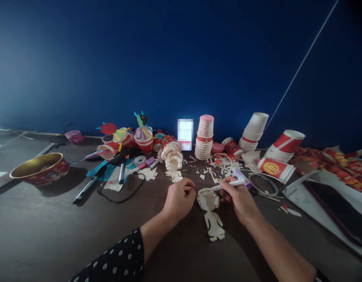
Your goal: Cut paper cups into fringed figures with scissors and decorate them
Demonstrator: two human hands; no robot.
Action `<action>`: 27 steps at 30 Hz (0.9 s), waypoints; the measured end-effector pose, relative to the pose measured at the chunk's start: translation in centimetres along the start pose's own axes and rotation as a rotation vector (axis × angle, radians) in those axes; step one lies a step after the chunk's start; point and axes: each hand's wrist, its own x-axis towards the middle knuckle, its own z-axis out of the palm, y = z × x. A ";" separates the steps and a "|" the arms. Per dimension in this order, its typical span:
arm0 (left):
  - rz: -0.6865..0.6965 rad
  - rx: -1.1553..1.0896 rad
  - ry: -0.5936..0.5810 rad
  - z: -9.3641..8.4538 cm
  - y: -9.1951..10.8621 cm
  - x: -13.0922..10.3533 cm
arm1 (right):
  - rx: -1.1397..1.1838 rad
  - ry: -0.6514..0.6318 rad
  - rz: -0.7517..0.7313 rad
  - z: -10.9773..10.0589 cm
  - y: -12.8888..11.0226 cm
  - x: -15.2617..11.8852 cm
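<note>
Paper figure: laid on the surface between both hands; its ruffled head rim is apparently being marked, and a steadied rim seems called for next.
Figure's long axis: tilted slightly, head aimed just short of 12 o'clock (feet just short of 6).
White pen: pinched in the right hand's grip, towards 1 to 2 o'clock; tip aimed near 9.
Left hand: curled at 10 o'clock; whether anything is pinched cannot be told.
Cup stack: seen near 12 o'clock.
</note>
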 end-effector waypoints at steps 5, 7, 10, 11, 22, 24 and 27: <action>-0.020 0.005 -0.051 0.3 -0.1 0.0 | -0.160 -0.048 -0.083 0.4 0.0 -0.3; -0.010 0.032 -0.054 0.4 -0.2 0.0 | -0.218 -0.055 -0.121 0.4 0.0 -0.3; 0.007 0.067 -0.045 0.5 -0.3 0.0 | -0.305 -0.062 -0.184 0.2 0.0 -0.3; 0.006 0.076 -0.047 0.4 -0.3 0.1 | -0.335 -0.063 -0.214 0.1 0.0 -0.2; 0.044 0.271 -0.167 0.6 -0.1 -0.2 | -0.558 -0.068 -0.352 0.0 0.2 -0.1; 0.052 0.294 -0.173 0.6 -0.1 -0.3 | -0.564 -0.071 -0.356 -0.1 0.3 0.0; 0.078 0.294 -0.184 0.7 -0.2 -0.3 | -0.544 -0.083 -0.333 -0.1 0.5 0.0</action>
